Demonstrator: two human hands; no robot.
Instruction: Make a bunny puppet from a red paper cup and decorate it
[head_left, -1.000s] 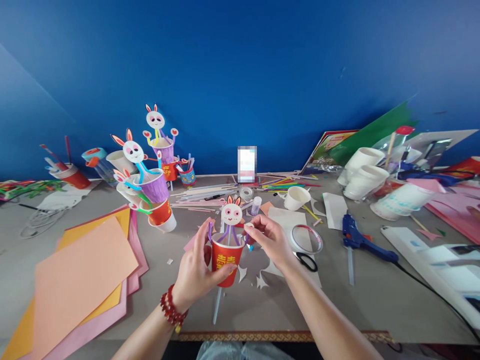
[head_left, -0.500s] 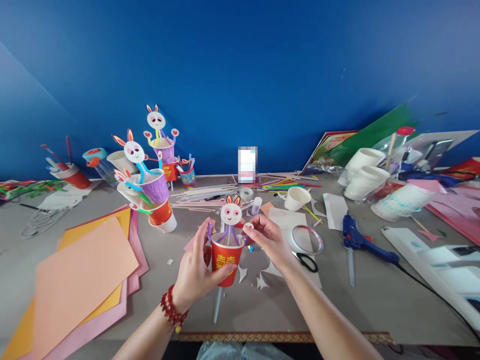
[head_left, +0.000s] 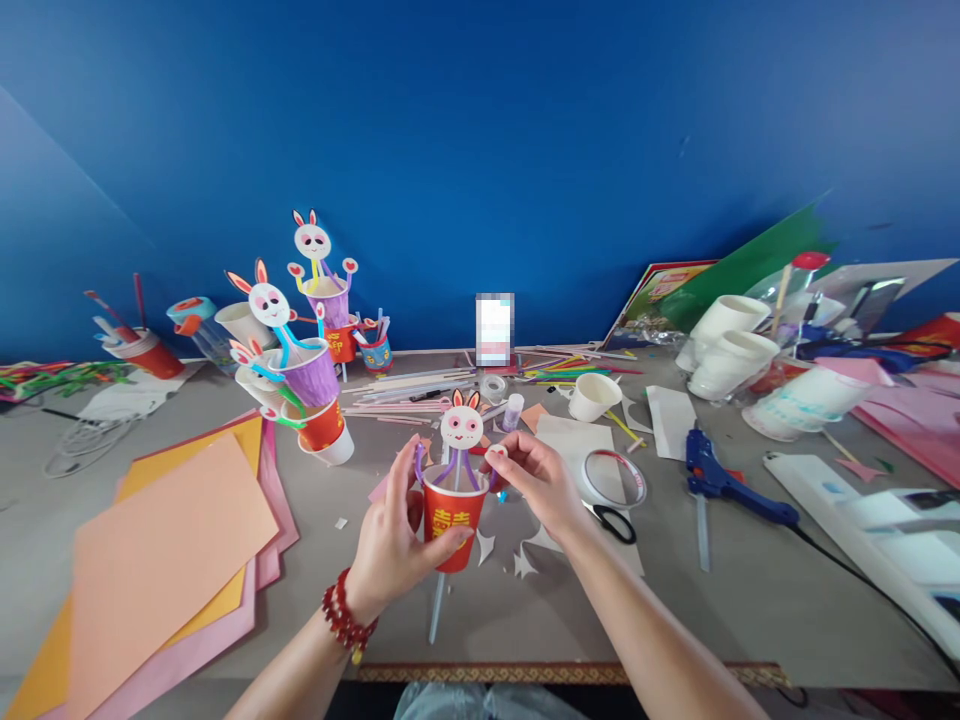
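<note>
My left hand [head_left: 401,530] is wrapped round a red paper cup [head_left: 452,520] with yellow characters, its thumb across the front. Out of the cup rises a white paper rabbit head [head_left: 461,425] with pink-lined ears, and purple strips bend over the rim on both sides. A clear straw [head_left: 436,608] sticks out below the cup. With thumb and fingers, my right hand [head_left: 532,475] pinches a small white paper paw [head_left: 496,457] at the right-hand purple strip. Paper scraps [head_left: 527,562] lie just right of the cup.
Finished-looking rabbit cups [head_left: 306,372] stand at the left behind coloured paper sheets [head_left: 172,560]. A roll of tape [head_left: 613,478], black-handled scissors [head_left: 616,524] and a blue glue gun [head_left: 731,490] with its cable lie at the right. White cups [head_left: 731,362] are farther right. Straws [head_left: 420,385] lie near the wall.
</note>
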